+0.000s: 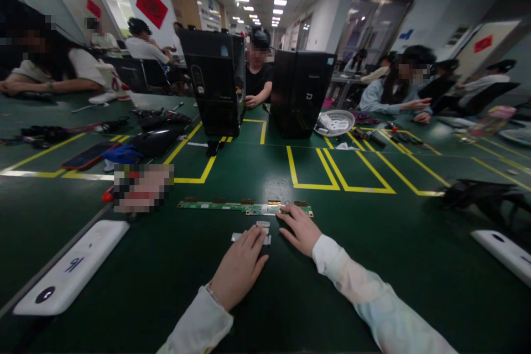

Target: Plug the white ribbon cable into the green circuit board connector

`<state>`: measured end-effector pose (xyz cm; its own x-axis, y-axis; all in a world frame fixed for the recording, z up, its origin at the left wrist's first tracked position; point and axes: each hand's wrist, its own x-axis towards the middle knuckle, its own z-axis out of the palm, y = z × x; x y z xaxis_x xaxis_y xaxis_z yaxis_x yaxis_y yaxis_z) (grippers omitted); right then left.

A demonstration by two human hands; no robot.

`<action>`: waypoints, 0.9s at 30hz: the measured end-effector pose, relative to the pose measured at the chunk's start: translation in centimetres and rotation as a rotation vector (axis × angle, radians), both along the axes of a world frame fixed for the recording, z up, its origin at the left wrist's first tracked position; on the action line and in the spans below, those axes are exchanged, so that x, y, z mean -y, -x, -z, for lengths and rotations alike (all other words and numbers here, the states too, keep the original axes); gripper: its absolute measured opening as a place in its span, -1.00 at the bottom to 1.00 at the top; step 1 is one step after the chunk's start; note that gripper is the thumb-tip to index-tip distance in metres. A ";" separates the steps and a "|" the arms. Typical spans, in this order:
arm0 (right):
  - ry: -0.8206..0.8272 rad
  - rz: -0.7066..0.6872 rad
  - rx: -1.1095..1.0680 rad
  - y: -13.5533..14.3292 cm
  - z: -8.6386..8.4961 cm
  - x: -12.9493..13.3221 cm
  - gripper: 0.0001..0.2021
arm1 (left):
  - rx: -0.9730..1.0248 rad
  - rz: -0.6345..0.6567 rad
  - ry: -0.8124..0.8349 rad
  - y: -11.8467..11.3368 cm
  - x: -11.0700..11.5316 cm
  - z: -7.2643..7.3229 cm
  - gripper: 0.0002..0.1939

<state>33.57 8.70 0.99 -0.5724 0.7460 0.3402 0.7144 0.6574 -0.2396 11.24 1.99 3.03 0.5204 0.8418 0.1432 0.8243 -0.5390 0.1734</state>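
A long, narrow green circuit board [215,206] lies crosswise on the green table in front of me. My right hand [302,230] rests at its right part, fingertips on or just at the board's near edge, thumb spread apart. Closer to me, my left hand [241,266] lies with fingers stretched forward over a small pale, shiny flat piece [237,237]. Its fingertips cover part of that piece, whose kind I cannot make out. Just beyond them sits a small whitish label-like piece [263,224]. Neither hand is wrapped around anything.
Two black computer towers [213,86] stand across the table, a person between them. White oblong devices [78,268] lie at both sides. A white basket [337,123], cables [45,134] and yellow tape outlines [315,186] are farther off. Other people sit around.
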 end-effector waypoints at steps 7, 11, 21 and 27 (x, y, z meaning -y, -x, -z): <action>0.011 -0.020 -0.032 -0.1 0.1 -0.1 -0.63 | -0.049 -0.024 0.000 -2.0 -0.2 -0.1 -0.52; 0.005 -0.024 -0.019 -0.1 0.1 -0.1 -0.62 | -0.009 -0.019 -0.029 -2.5 -0.5 0.6 -0.50; 0.004 -0.011 -0.009 0.0 0.1 -0.1 -0.61 | 0.082 -0.027 0.022 -2.1 -0.6 0.7 -0.33; -0.004 -0.014 -0.011 0.0 0.1 -0.2 -0.62 | 0.075 -0.018 0.056 -1.9 -0.8 0.5 -0.30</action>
<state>33.57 8.92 0.93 -0.5791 0.7366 0.3492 0.7024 0.6683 -0.2450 13.09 2.80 2.55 0.4944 0.8589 0.1336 0.8176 -0.5117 0.2640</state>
